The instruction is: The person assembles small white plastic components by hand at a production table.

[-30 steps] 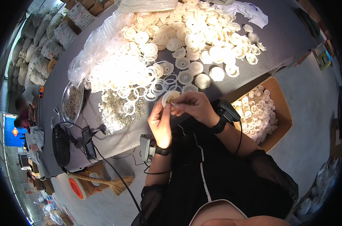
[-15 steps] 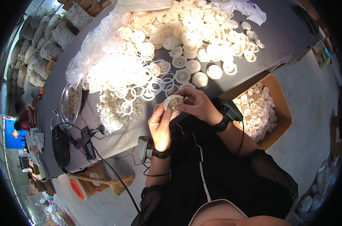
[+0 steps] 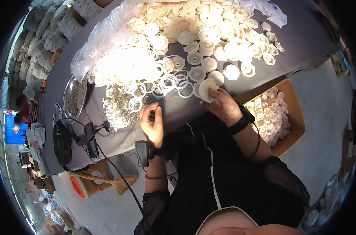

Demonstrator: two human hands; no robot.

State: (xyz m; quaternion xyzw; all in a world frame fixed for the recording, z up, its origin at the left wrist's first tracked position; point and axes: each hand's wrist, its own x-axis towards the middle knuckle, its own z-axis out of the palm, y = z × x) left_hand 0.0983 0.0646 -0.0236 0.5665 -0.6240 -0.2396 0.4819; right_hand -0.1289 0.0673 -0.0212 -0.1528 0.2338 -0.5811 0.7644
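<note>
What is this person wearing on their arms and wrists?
Both hands are bare. The left hand has a dark boxy device strapped at the wrist, the right hand a black wristband. Sheer black sleeves cover the upper arms, and thin dark cords loop around both forearms.

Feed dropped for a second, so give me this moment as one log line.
right hand: holds white disc | left hand: pinched by small metal parts, contents unclear | loose rings on table | box of discs at right

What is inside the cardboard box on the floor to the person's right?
The cardboard box holds a heap of white round plastic pieces. The box's bottom is covered by them, and the right forearm hides its near corner.
</note>
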